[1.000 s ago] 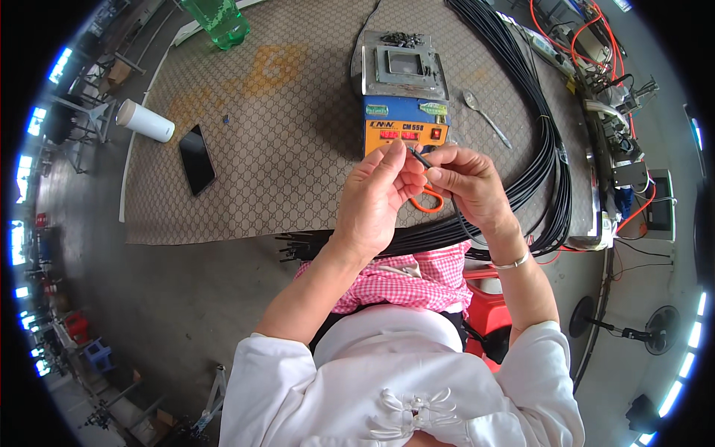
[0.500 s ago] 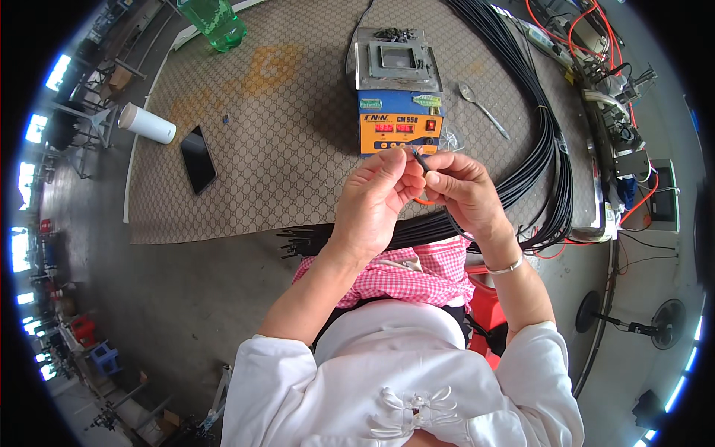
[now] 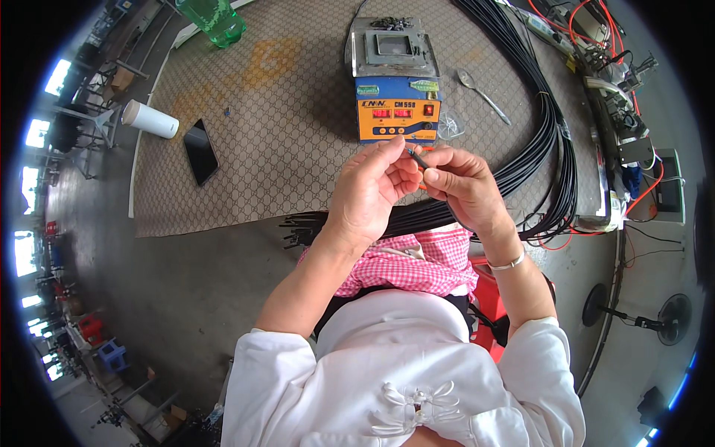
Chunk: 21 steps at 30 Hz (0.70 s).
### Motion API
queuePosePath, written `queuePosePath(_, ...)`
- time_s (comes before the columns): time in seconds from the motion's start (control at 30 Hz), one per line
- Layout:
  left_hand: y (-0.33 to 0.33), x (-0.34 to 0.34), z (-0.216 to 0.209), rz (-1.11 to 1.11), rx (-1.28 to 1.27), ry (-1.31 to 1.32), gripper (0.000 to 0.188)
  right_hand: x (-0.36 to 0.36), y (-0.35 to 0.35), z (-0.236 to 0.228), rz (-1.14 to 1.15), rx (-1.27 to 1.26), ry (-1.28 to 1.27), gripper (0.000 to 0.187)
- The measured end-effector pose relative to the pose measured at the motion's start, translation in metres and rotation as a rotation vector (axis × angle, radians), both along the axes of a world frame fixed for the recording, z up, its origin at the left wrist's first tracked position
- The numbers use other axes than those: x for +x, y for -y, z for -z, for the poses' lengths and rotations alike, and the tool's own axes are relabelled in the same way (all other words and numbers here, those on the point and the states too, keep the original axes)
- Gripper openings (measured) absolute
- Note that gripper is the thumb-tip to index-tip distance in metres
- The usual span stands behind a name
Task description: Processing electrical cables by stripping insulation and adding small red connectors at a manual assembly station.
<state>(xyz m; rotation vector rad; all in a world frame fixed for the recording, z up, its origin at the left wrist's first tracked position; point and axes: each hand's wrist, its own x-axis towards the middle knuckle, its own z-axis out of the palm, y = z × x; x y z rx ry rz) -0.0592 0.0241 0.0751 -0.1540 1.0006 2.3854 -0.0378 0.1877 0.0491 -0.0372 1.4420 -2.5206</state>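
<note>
Both hands are held close together in front of the orange and blue solder pot (image 3: 398,112). Between the thumb and fingers of my right hand (image 3: 465,185) is a black cable (image 3: 419,159), its end pointing up and left. Small bluish wire tips show at that end. My left hand (image 3: 369,186) is closed beside the tip, thumb against the fingers; whether it pinches a fine wire is too small to tell. Below the hands a bundle of black cables (image 3: 558,160) runs along the table's near edge and curves up on the right.
On the patterned table cover (image 3: 261,149) lie a phone (image 3: 200,152), a white tumbler (image 3: 150,119) on its side, a metal spoon (image 3: 484,97) and a small clear plastic piece (image 3: 450,125). A green bottle (image 3: 212,21) is at the far left. Machinery with orange tubes (image 3: 618,45) lines the right side.
My left thumb and fingers have shifted slightly at the cable's end. The right hand keeps its hold on the cable. The whole view has shifted a little.
</note>
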Motion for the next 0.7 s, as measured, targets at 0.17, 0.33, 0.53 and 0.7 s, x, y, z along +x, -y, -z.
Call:
queuePosePath(0.17,-0.006,0.004,0.000,0.028,0.040,-0.034,0.025,0.009,-0.003,-0.003,0.025,-0.037,0.040,0.011)
queuePosePath(0.33,-0.006,0.011,0.006,0.085,-0.046,0.001,0.027,0.038,-0.041,-0.003,-0.185,0.378,0.030,0.013)
queuePosePath(0.53,0.004,0.025,0.046,0.167,-0.190,0.118,0.018,0.109,-0.144,0.106,-0.241,1.431,-0.053,0.016)
queuePosePath(0.7,-0.012,0.035,0.065,0.241,-0.237,0.149,0.017,0.159,-0.189,0.201,-0.086,1.817,0.090,0.015)
